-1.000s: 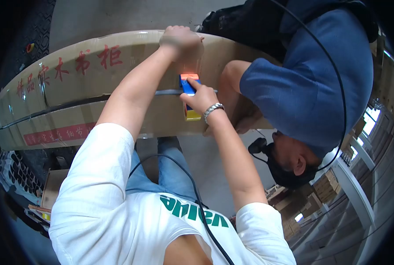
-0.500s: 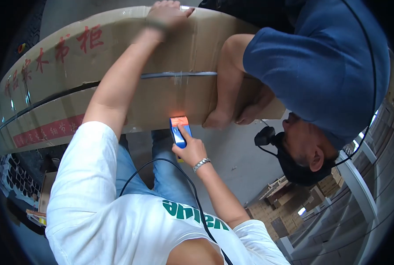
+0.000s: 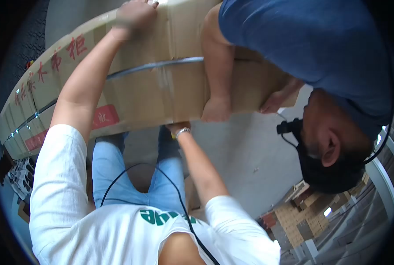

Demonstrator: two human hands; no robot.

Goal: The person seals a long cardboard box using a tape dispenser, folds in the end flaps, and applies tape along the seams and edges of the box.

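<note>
A large brown carton point(image 3: 139, 95) with red lettering lies across the view, with a grey strip of tape point(image 3: 155, 65) along its side. My left hand point(image 3: 137, 14), partly blurred, rests on the carton's far edge with the thumb apart from the fingers. At the near edge, my right hand point(image 3: 179, 127), with a bracelet at the wrist, reaches partly under the carton. It is closed round the tape dispenser point(image 3: 173, 133), of which only a bit of yellow shows.
A co-worker in a blue shirt point(image 3: 303, 39) leans in from the right. Their one hand point(image 3: 217, 109) presses the carton's near edge, the other hand point(image 3: 274, 102) its right part. Stacked cartons point(image 3: 309, 218) stand at the lower right. A black cable point(image 3: 179, 190) crosses my front.
My right hand has moved with the dispenser from the carton's side down past its near edge and partly under it. My left hand and the carton appear further left and higher.
</note>
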